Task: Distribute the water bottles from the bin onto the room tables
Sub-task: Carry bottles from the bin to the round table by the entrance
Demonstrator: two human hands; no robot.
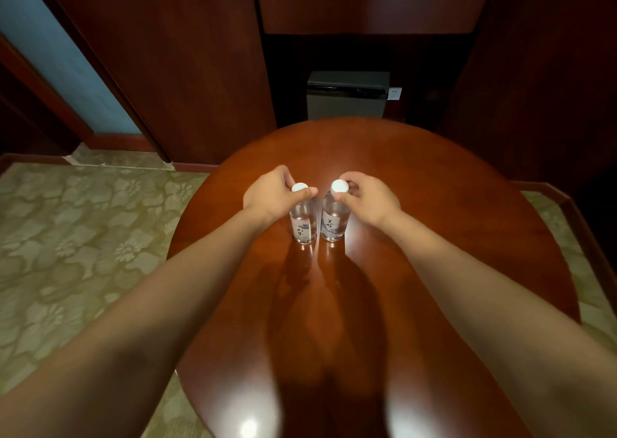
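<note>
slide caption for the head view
Left hand pinches the left bottle, right hand the right bottle, both upright on the round table.

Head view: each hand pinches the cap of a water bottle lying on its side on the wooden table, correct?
No. The head view shows the left bottle and right bottle standing upright on the table; the left hand and right hand pinch their tops as stated.

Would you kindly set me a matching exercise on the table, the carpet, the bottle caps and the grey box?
Things:
1. table
2. carpet
3. bottle caps
4. grey box

Colour or place:
a. white
b. in the dark recess beyond the table
c. glossy reddish-brown
d. pale green, flowered

Pairs: 1-c, 2-d, 3-a, 4-b.
</note>
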